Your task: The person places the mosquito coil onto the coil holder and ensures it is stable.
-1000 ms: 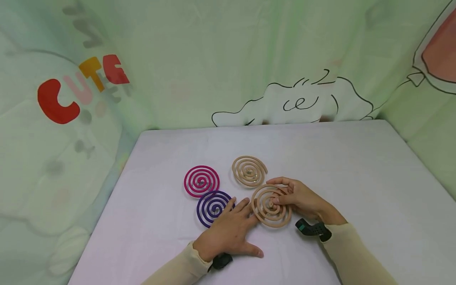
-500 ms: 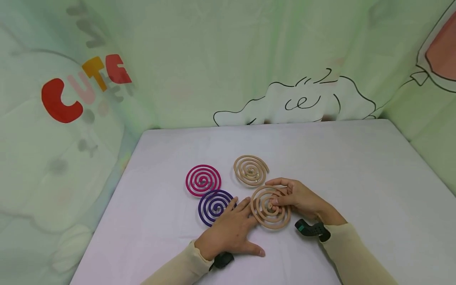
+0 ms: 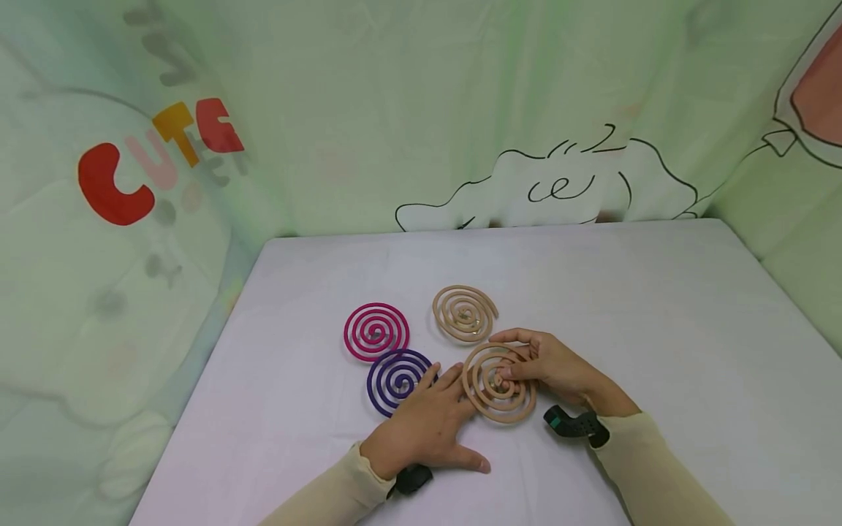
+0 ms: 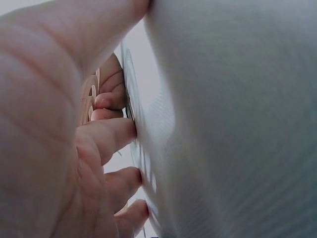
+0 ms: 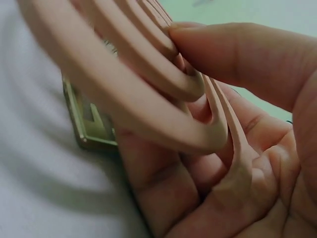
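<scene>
My right hand (image 3: 552, 369) pinches a tan mosquito coil (image 3: 475, 358), thumb on its upper side near the centre and fingers beneath. Tilted, the coil is raised over the table, and a gold-coloured metal piece with a square corner (image 5: 94, 136) shows below it in the right wrist view. My left hand (image 3: 427, 424) lies palm down with fingers spread, fingertips against the tabletop in the left wrist view. Its foremost fingers reach under the tan coil's left edge, partly hidden. The little finger overlaps a purple mosquito coil (image 3: 372, 383).
A pink mosquito coil (image 3: 349, 332) lies behind the purple one, their edges overlapping. Another tan mosquito coil (image 3: 436, 314) sits behind my hands, with shiny metal showing at its middle. The white-covered table (image 3: 625, 292) meets a printed green curtain (image 3: 368, 109) at the back.
Both hands hold almost the same pose. The tan coil in my right hand has shifted very slightly left and towards me; the whole head view has drifted a little.
</scene>
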`<state>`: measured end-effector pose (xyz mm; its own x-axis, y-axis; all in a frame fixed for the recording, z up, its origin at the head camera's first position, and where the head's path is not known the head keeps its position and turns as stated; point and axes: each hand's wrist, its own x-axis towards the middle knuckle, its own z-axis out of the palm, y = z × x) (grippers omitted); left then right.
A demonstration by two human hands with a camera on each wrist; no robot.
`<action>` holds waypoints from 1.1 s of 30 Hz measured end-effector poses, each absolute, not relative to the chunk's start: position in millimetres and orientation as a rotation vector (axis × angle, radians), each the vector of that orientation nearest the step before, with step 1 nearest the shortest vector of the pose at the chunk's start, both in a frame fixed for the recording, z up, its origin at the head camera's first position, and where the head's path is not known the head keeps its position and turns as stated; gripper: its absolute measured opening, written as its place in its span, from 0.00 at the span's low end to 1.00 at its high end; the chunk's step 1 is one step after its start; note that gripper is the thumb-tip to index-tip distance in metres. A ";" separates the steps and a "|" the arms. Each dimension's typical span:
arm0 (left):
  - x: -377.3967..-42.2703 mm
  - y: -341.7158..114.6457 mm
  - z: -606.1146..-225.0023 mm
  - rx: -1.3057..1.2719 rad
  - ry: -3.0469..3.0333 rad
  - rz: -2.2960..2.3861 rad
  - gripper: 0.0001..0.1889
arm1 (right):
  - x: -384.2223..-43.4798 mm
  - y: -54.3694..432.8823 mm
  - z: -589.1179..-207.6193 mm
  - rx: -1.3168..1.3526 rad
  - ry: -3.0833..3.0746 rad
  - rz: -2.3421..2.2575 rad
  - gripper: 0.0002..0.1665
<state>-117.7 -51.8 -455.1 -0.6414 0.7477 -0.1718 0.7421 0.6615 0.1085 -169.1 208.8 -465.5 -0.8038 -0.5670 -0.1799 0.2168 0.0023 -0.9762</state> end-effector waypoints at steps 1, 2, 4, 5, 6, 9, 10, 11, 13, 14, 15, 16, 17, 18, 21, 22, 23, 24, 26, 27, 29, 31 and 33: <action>-117.4 -51.9 -455.7 1.216 2.677 0.038 0.57 | -168.8 208.4 -465.7 -0.361 1.740 -1.857 0.40; -117.3 -51.9 -456.1 1.217 2.679 0.034 0.57 | -168.5 208.0 -465.8 -0.362 1.742 -1.858 0.40; -117.3 -51.9 -456.5 1.218 2.681 0.031 0.57 | -168.5 207.7 -465.7 -0.360 1.745 -1.858 0.40; -117.3 -52.0 -456.4 1.219 2.682 0.031 0.57 | -168.6 207.6 -465.4 -0.361 1.748 -1.858 0.40; -117.3 -52.1 -456.4 1.221 2.684 0.029 0.57 | -168.8 207.5 -465.1 -0.361 1.752 -1.856 0.40; -117.5 -51.9 -456.1 1.227 2.689 0.025 0.57 | -169.3 207.4 -464.9 -0.359 1.768 -1.846 0.40; -117.5 -51.9 -456.1 1.229 2.690 0.024 0.57 | -169.3 207.3 -464.9 -0.359 1.771 -1.845 0.40; -117.5 -51.9 -456.1 1.231 2.691 0.024 0.57 | -169.4 207.3 -465.0 -0.362 1.775 -1.843 0.41; -117.4 -51.9 -456.1 1.232 2.691 0.024 0.57 | -169.4 207.3 -465.6 -0.364 1.776 -1.841 0.41; -117.3 -52.0 -456.1 1.230 2.690 0.026 0.57 | -169.3 207.2 -465.7 -0.364 1.771 -1.844 0.41; -117.2 -52.0 -456.0 1.229 2.689 0.027 0.57 | -169.3 207.3 -466.0 -0.364 1.768 -1.846 0.42; -117.1 -51.9 -455.9 1.228 2.688 0.027 0.57 | -169.3 207.3 -466.1 -0.365 1.762 -1.848 0.42; -117.0 -51.9 -455.7 1.225 2.687 0.025 0.57 | -169.4 207.3 -466.1 -0.366 1.757 -1.851 0.42; -117.0 -51.8 -455.6 1.223 2.688 0.024 0.57 | -169.4 207.3 -466.1 -0.364 1.754 -1.854 0.42; -117.3 -51.4 -455.1 1.221 2.689 0.018 0.57 | -169.5 207.2 -465.7 -0.356 1.746 -1.865 0.42; -117.4 -51.3 -455.0 1.220 2.689 0.018 0.57 | -169.5 207.1 -465.6 -0.354 1.743 -1.867 0.42; -117.5 -51.2 -454.9 1.218 2.688 0.020 0.57 | -169.5 207.0 -465.4 -0.354 1.745 -1.868 0.42; -117.6 -51.2 -454.9 1.217 2.687 0.021 0.57 | -169.6 206.9 -465.5 -0.352 1.748 -1.867 0.41; -117.9 -50.9 -454.8 1.214 2.684 0.025 0.57 | -169.7 206.8 -465.5 -0.354 1.749 -1.864 0.41; -117.7 -51.0 -455.0 1.212 2.683 0.027 0.57 | -169.7 206.8 -465.6 -0.354 1.750 -1.861 0.41; -117.6 -51.1 -455.2 1.210 2.683 0.025 0.57 | -169.6 206.9 -465.5 -0.357 1.748 -1.857 0.41; -117.5 -51.1 -455.4 1.209 2.682 0.024 0.57 | -169.3 207.1 -465.3 -0.363 1.744 -1.854 0.41; -117.2 -51.3 -455.5 1.209 2.681 0.022 0.57 | -169.0 207.3 -465.0 -0.371 1.742 -1.851 0.41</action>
<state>-117.2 -51.3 -455.5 -0.6452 0.7435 -0.1756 0.7405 0.6652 0.0958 -169.0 207.3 -465.0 -0.8021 -0.5707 -0.1760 0.2104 0.0058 -0.9776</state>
